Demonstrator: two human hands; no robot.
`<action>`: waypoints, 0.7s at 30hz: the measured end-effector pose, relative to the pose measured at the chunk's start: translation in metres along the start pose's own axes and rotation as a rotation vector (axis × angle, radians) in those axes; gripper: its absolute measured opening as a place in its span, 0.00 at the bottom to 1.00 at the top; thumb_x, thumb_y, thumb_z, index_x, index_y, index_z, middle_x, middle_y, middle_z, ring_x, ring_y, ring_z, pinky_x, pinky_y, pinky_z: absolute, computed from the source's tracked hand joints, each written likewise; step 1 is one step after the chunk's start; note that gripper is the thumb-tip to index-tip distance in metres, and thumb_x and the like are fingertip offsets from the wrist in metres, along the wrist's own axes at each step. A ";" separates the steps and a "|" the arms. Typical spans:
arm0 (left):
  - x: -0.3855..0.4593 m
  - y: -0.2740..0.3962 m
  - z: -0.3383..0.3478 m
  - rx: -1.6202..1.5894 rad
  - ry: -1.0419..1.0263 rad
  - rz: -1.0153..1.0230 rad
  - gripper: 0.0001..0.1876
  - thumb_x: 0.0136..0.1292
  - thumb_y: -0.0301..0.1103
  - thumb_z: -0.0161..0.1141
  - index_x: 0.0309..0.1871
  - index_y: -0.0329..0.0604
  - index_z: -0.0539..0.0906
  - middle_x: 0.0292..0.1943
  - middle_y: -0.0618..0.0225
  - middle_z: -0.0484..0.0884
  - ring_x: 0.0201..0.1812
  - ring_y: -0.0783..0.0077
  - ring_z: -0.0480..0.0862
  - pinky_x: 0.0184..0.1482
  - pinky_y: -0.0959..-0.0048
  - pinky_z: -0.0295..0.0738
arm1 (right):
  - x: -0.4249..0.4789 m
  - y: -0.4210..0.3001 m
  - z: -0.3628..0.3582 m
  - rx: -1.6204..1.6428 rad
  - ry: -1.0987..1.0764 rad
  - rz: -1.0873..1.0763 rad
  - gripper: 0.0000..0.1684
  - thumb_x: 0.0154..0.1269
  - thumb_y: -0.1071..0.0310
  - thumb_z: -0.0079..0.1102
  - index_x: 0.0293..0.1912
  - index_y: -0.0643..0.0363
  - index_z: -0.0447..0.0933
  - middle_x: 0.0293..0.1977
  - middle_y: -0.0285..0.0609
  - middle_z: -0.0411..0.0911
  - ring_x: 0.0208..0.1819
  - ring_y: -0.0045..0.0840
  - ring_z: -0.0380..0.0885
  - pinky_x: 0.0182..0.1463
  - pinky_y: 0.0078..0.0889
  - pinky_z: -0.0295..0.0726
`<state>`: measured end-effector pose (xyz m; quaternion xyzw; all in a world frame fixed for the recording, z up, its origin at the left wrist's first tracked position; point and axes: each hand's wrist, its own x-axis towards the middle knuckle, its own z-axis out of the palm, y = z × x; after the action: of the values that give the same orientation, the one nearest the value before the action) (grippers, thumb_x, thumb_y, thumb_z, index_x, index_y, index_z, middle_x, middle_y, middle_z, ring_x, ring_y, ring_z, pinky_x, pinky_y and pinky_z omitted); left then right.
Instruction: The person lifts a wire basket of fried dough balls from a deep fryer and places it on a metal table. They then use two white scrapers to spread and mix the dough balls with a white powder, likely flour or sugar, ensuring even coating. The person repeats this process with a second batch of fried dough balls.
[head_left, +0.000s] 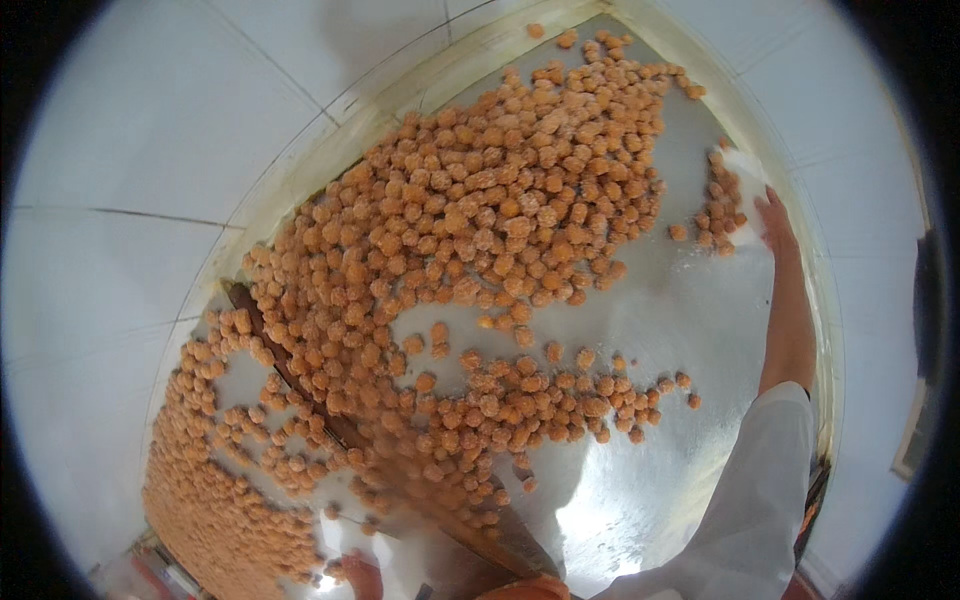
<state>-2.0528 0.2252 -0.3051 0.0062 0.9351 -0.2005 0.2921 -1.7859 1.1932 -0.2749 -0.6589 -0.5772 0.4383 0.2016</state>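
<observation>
My right hand (774, 217), at the end of a white-sleeved arm reaching along the right side, grips a flat white piece (742, 169), perhaps a scraper. Beside that piece lies a small cluster of sugar-dusted orange balls (721, 196), possibly candies, on the shiny metal tabletop (667, 300). A much larger heap of the same balls (480, 187) spreads from the far corner towards the middle. At the bottom edge a blurred hand (361, 574), apparently my left, is close to some balls. Most of it is cut off, so its grip is unclear.
A brown strip (262, 330) crosses the surface diagonally, partly covered by balls. A dense mass of balls (217, 517) fills the lower left. Pale raised edging (806, 247) borders the tabletop beside white tiled walls (150, 135). An orange rounded object (529, 589) shows at the bottom.
</observation>
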 end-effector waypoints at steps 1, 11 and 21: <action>-0.014 0.019 -0.023 -0.324 0.023 0.049 0.14 0.54 0.34 0.45 0.44 0.46 0.70 0.37 0.62 0.71 0.41 0.65 0.70 0.38 0.52 0.61 | 0.001 -0.024 0.026 -0.083 -0.030 -0.061 0.28 0.58 0.63 0.44 0.59 0.52 0.52 0.54 0.40 0.59 0.51 0.32 0.61 0.44 0.47 0.64; -0.042 0.072 -0.071 -1.591 -0.138 -0.024 0.09 0.57 0.29 0.44 0.42 0.46 0.69 0.35 0.71 0.71 0.34 0.81 0.71 0.35 0.84 0.69 | -0.003 -0.125 0.230 -0.092 -0.666 -0.044 0.24 0.58 0.66 0.44 0.55 0.54 0.57 0.47 0.43 0.64 0.46 0.27 0.65 0.40 0.34 0.71; -0.047 0.088 -0.077 -1.651 -0.231 -0.056 0.08 0.57 0.30 0.44 0.41 0.46 0.67 0.31 0.71 0.70 0.30 0.79 0.70 0.27 0.79 0.69 | -0.210 -0.172 0.322 -0.205 -0.937 -0.040 0.27 0.61 0.64 0.40 0.59 0.52 0.48 0.55 0.47 0.56 0.54 0.34 0.58 0.52 0.45 0.64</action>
<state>-2.0447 0.3401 -0.2540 -0.2539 0.7454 0.5430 0.2916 -2.1366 0.9624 -0.2418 -0.3955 -0.6587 0.6250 -0.1378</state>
